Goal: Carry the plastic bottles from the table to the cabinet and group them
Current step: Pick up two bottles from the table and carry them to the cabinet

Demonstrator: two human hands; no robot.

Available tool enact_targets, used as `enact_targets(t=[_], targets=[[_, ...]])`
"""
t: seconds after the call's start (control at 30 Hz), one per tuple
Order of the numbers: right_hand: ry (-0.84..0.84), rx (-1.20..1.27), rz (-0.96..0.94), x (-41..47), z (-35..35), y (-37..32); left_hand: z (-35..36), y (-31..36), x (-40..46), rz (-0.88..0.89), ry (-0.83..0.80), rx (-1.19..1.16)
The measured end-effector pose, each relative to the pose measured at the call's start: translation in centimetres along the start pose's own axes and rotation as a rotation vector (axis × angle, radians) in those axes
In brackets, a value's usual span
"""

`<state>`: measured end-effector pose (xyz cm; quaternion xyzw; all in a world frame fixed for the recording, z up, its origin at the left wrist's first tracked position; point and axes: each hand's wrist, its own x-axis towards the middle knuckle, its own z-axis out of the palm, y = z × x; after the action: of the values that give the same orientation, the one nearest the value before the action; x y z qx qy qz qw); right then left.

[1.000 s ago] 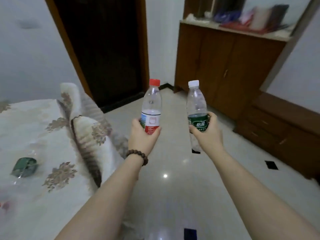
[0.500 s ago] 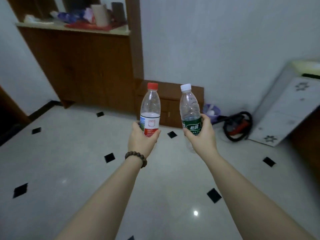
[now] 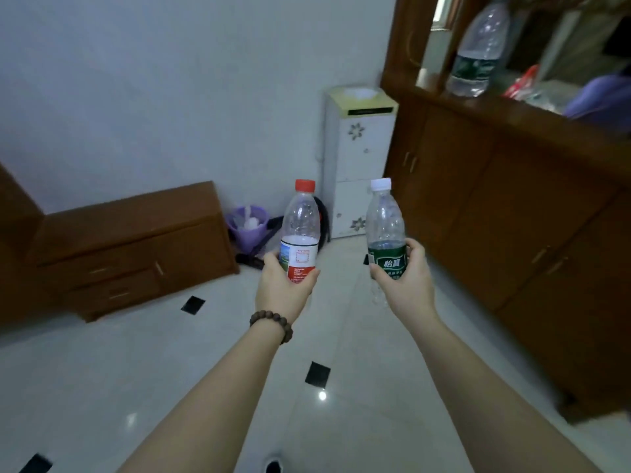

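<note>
My left hand (image 3: 283, 290) grips a clear plastic bottle with a red cap (image 3: 301, 221) and a red and white label, held upright in front of me. My right hand (image 3: 404, 285) grips a second clear bottle with a white cap (image 3: 384, 216) and a dark green label, also upright. Both bottles look empty. A tall brown wooden cabinet (image 3: 512, 199) stands to the right. On its shelf at the upper right stands another clear bottle with a green label (image 3: 478, 52).
A low brown drawer unit (image 3: 136, 247) sits against the wall on the left. A purple bin (image 3: 247, 223) and a white floor-standing unit (image 3: 358, 158) fill the far corner. The floor (image 3: 170, 370) is white tile with small black squares. Red and purple items (image 3: 580, 93) lie on the shelf.
My view has swung to the right across the room. The tall cabinet with a bottle on its shelf has come into view on the right. Both hands still hold their bottles upright.
</note>
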<state>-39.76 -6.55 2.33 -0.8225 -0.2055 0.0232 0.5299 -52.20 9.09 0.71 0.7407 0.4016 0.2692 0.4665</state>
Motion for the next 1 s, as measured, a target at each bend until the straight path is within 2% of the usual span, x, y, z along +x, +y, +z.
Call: enact_targets(t=[0.2, 0.4, 0.57, 0.73, 1.0], targets=[[0.143, -0.049, 0.096, 7.9, -1.4, 3.9, 8.8, 2.3, 7.0, 0.052, -0.166, -0.012], [0.25, -0.075, 0.132, 19.6, 1.0, 5.0, 15.3, 5.4, 19.3, 0.106, -0.287, -0.008], [0.337, -0.08, 0.146, 28.8, 1.9, 5.3, 20.0, 9.1, 28.8, 0.186, -0.344, 0.003], [0.396, -0.102, 0.184, 35.6, 1.0, 7.0, 25.8, 12.0, 34.7, 0.198, -0.439, 0.015], [0.455, -0.096, 0.191, 48.8, -1.4, 12.4, 38.5, 15.9, 43.2, 0.236, -0.504, -0.009]])
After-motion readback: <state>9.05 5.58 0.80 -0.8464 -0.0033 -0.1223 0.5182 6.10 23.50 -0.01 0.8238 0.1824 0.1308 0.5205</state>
